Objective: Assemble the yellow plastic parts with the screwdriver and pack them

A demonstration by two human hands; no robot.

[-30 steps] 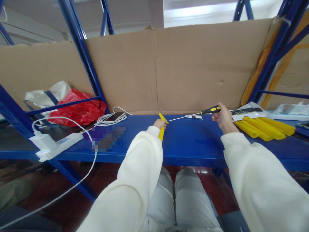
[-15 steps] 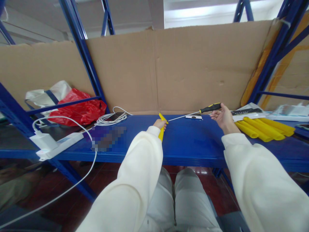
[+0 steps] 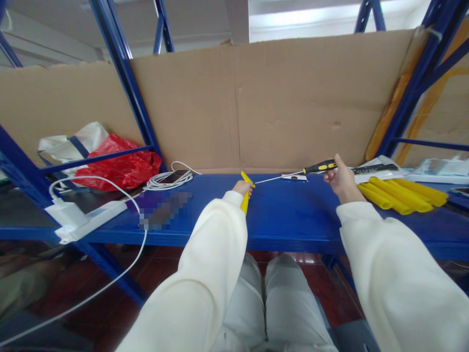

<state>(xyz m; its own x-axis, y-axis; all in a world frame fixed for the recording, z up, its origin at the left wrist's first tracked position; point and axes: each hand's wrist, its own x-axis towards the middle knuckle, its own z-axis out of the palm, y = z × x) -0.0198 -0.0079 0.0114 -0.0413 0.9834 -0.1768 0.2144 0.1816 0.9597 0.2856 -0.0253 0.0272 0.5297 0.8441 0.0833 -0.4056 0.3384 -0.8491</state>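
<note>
My left hand (image 3: pixel 242 187) is closed around a yellow tube (image 3: pixel 245 191) held over the blue shelf (image 3: pixel 293 215). A long screwdriver (image 3: pixel 318 167) with a black and yellow handle is gripped by my right hand (image 3: pixel 340 180). Its thin metal shaft runs left, and the tip meets the upper end of the yellow tube. Both arms wear white sleeves.
Several more yellow tubes (image 3: pixel 403 193) lie at the right of the shelf beside plastic-wrapped packs (image 3: pixel 436 168). A coiled white cable (image 3: pixel 169 180), a power strip (image 3: pixel 86 220) and a red bag (image 3: pixel 117 168) sit at the left. Cardboard (image 3: pixel 286 102) backs the shelf. A small white piece (image 3: pixel 293 178) lies under the shaft.
My right hand loosened its fingers on the screwdriver handle half a second ago and has closed round it again. The left hand and tube stayed put.
</note>
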